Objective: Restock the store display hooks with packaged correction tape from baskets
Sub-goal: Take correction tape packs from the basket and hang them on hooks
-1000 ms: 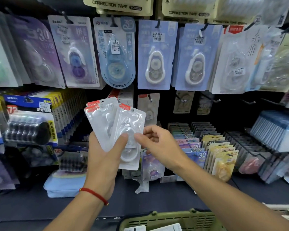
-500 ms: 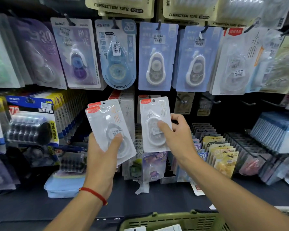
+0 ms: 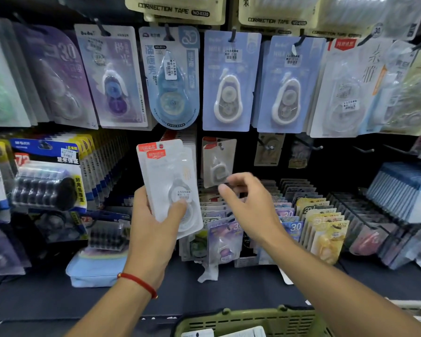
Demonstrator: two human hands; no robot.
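Observation:
My left hand [image 3: 153, 227] grips a small stack of clear correction tape packs [image 3: 168, 181] with red top labels, thumb pressed on the front pack. One more such pack [image 3: 218, 161] hangs on a display hook [image 3: 220, 145] in the middle row, just above my right hand [image 3: 250, 207]. That hand holds nothing, its fingers loosely curled and a little blurred, a short way below the hung pack. A green basket [image 3: 229, 321] sits at the bottom edge with white packs inside.
Rows of packaged correction tape hang above on hooks [image 3: 231, 79]. Bare hooks [image 3: 311, 147] stick out to the right of the hung pack. Racks of small coloured packs [image 3: 321, 222] fill the lower right. A dark shelf [image 3: 229, 290] runs below, with a pale blue pouch [image 3: 93, 268].
My right hand took one pack from the left hand's stack, lifted it to the middle hook, let go and has drawn back down. The left hand kept its stack.

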